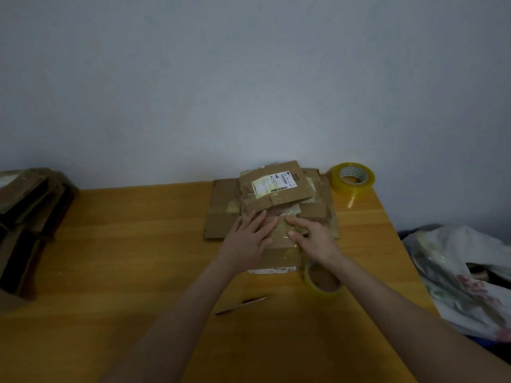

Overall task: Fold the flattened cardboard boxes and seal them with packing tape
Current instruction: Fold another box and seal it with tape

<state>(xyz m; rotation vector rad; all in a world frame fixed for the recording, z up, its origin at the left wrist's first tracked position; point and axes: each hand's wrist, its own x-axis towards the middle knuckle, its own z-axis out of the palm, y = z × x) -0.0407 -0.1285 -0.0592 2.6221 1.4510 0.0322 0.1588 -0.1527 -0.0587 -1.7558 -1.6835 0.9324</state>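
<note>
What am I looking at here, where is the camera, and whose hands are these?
No machine here: one wide-angle camera sits on a person's head, looking forward and down, so the two bare arms reaching in from below are that person's own. The left hand and the right hand lie with fairly straight fingers on the taped top of a small cardboard box, pressing rather than gripping; neither holds anything. Behind it lies a stack of flattened cardboard. The wooden table also carries a large tape roll at its far right corner, a second tape roll beside the right forearm, and a thin pen-like tool. Darker boxes are piled at the left.
</note>
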